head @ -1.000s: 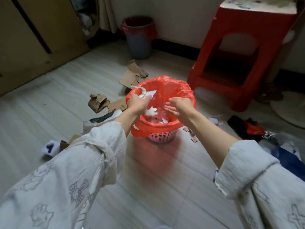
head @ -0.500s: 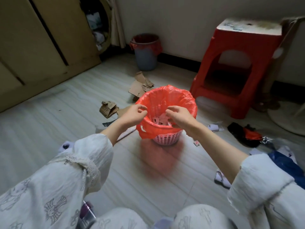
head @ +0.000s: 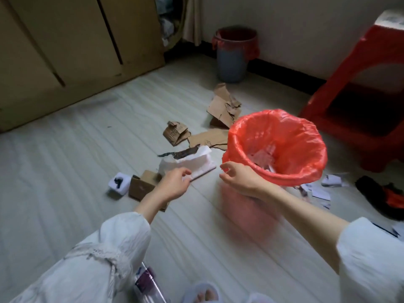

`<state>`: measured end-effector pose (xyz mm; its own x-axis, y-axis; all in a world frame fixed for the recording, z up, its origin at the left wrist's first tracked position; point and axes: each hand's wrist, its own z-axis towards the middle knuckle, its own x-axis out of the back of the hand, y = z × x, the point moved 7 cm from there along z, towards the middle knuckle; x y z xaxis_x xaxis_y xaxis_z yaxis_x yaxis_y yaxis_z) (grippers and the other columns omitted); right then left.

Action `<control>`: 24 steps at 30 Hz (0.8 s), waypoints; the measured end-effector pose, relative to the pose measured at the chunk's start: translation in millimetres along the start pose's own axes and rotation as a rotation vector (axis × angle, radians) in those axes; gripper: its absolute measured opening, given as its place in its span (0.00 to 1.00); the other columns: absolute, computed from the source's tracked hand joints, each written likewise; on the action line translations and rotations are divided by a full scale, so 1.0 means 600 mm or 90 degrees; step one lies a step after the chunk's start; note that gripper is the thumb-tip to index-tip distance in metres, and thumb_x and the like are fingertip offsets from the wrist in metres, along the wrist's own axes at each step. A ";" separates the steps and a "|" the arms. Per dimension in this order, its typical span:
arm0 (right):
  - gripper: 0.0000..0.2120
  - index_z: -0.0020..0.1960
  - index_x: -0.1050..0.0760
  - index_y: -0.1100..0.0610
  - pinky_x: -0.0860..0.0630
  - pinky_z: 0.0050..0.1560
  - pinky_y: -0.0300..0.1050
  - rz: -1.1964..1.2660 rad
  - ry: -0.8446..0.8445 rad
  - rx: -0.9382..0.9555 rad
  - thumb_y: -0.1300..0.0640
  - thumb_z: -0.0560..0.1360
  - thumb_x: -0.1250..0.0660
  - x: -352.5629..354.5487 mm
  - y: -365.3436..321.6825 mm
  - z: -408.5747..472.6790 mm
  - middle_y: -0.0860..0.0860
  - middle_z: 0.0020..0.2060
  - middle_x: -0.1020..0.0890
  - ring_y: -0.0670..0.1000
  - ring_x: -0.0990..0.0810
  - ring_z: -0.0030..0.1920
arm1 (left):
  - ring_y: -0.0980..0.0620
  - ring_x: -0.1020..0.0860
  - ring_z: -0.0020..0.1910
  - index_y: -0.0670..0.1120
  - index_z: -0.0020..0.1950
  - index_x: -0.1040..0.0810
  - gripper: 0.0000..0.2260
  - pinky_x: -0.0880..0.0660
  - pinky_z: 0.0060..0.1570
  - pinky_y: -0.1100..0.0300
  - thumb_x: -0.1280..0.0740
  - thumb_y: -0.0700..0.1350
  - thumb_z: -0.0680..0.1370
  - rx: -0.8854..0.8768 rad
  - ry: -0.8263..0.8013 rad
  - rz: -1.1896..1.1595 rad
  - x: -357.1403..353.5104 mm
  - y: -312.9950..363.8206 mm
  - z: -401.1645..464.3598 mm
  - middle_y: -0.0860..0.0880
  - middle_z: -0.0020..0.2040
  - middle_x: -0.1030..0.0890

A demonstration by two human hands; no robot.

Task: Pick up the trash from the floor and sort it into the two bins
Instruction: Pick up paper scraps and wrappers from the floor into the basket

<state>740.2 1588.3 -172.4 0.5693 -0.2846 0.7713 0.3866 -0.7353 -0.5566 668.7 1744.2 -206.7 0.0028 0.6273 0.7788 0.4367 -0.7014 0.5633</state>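
A small basket lined with a red bag point(head: 277, 147) stands on the floor at centre right, with torn white paper inside. A grey bin with a red liner point(head: 234, 55) stands by the far wall. My left hand point(head: 173, 184) reaches down to a white paper wad point(head: 185, 164); its fingertips touch the wad's near edge and a grip cannot be made out. My right hand point(head: 239, 179) hovers just left of the red basket, fingers apart and holding nothing. Torn cardboard pieces point(head: 223, 108) lie beyond the wad.
A small cardboard box point(head: 142, 185) and a white scrap with a black mark point(head: 118, 185) lie left of my left hand. Paper scraps point(head: 319, 189) and a black-and-red item point(head: 384, 196) lie to the right. A red plastic stool point(head: 369, 88) stands behind the basket. A clear bottle point(head: 148, 285) lies near my feet.
Both hands have come away from the red basket's rim. My left hand has moved left and down to the white paper wad; my right hand has drawn back beside the basket.
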 end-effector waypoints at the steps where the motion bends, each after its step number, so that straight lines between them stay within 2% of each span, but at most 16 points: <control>1: 0.19 0.69 0.33 0.55 0.31 0.60 0.44 -0.013 -0.022 0.001 0.55 0.78 0.42 -0.018 0.005 0.024 0.55 0.60 0.22 0.56 0.26 0.61 | 0.47 0.30 0.65 0.42 0.66 0.28 0.15 0.36 0.63 0.59 0.41 0.42 0.79 -0.004 -0.001 0.020 -0.012 -0.020 0.013 0.44 0.66 0.27; 4: 0.22 0.72 0.39 0.57 0.32 0.64 0.48 -0.068 -0.076 0.023 0.55 0.79 0.43 -0.074 0.014 0.098 0.58 0.65 0.27 0.58 0.29 0.64 | 0.47 0.38 0.71 0.44 0.70 0.33 0.19 0.44 0.67 0.61 0.42 0.41 0.79 -0.013 0.024 0.077 -0.043 -0.076 0.049 0.45 0.71 0.35; 7: 0.25 0.74 0.44 0.57 0.34 0.66 0.50 -0.111 -0.093 0.055 0.55 0.79 0.43 -0.131 0.019 0.174 0.58 0.71 0.35 0.59 0.34 0.68 | 0.47 0.51 0.75 0.47 0.75 0.44 0.26 0.50 0.73 0.55 0.41 0.39 0.78 -0.026 0.075 0.166 -0.057 -0.115 0.097 0.46 0.76 0.46; 9: 0.26 0.74 0.45 0.56 0.34 0.65 0.49 -0.119 -0.078 0.071 0.56 0.79 0.43 -0.159 0.025 0.218 0.56 0.72 0.37 0.58 0.36 0.70 | 0.46 0.56 0.76 0.47 0.76 0.50 0.29 0.53 0.74 0.50 0.41 0.40 0.77 -0.032 0.096 0.267 -0.061 -0.130 0.140 0.47 0.77 0.51; 11: 0.25 0.74 0.45 0.56 0.35 0.63 0.47 -0.130 -0.055 0.083 0.57 0.79 0.43 -0.181 0.037 0.258 0.55 0.71 0.38 0.56 0.38 0.70 | 0.45 0.59 0.76 0.47 0.76 0.54 0.31 0.58 0.73 0.46 0.40 0.44 0.78 -0.036 0.088 0.387 -0.074 -0.142 0.191 0.47 0.77 0.56; 13: 0.27 0.74 0.47 0.57 0.41 0.68 0.46 -0.136 -0.040 0.103 0.59 0.78 0.42 -0.200 0.047 0.287 0.57 0.72 0.40 0.56 0.42 0.72 | 0.43 0.61 0.75 0.46 0.76 0.57 0.35 0.61 0.71 0.42 0.39 0.51 0.78 -0.044 0.057 0.486 -0.090 -0.148 0.238 0.45 0.77 0.58; 16: 0.29 0.74 0.46 0.60 0.46 0.74 0.50 -0.116 0.007 0.127 0.64 0.75 0.41 -0.221 0.066 0.328 0.60 0.73 0.42 0.59 0.46 0.74 | 0.43 0.58 0.75 0.46 0.76 0.59 0.42 0.64 0.69 0.40 0.36 0.60 0.74 -0.006 -0.005 0.515 -0.128 -0.178 0.293 0.43 0.77 0.56; 19: 0.28 0.74 0.45 0.61 0.50 0.75 0.50 -0.076 0.051 0.129 0.64 0.76 0.42 -0.227 0.076 0.349 0.62 0.74 0.44 0.60 0.48 0.75 | 0.44 0.50 0.75 0.49 0.76 0.57 0.45 0.63 0.69 0.39 0.34 0.63 0.71 0.058 -0.080 0.469 -0.180 -0.218 0.302 0.42 0.76 0.48; 21: 0.26 0.73 0.42 0.62 0.49 0.74 0.50 -0.081 0.100 0.151 0.63 0.76 0.42 -0.224 0.075 0.355 0.63 0.73 0.41 0.62 0.46 0.74 | 0.44 0.44 0.73 0.49 0.76 0.55 0.43 0.62 0.69 0.38 0.32 0.60 0.71 0.056 -0.074 0.499 -0.197 -0.226 0.295 0.43 0.74 0.43; 24: 0.24 0.71 0.37 0.64 0.43 0.71 0.56 -0.107 0.150 0.172 0.63 0.76 0.40 -0.226 0.073 0.369 0.65 0.70 0.36 0.65 0.40 0.71 | 0.45 0.35 0.68 0.46 0.76 0.52 0.36 0.57 0.70 0.40 0.34 0.49 0.75 0.034 -0.027 0.503 -0.195 -0.226 0.282 0.46 0.69 0.34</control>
<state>840.5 1731.1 -369.7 0.3124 -0.3304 0.8906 0.6554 -0.6037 -0.4538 761.1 1823.1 -420.9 0.3635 -0.0369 0.9309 0.3331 -0.9280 -0.1669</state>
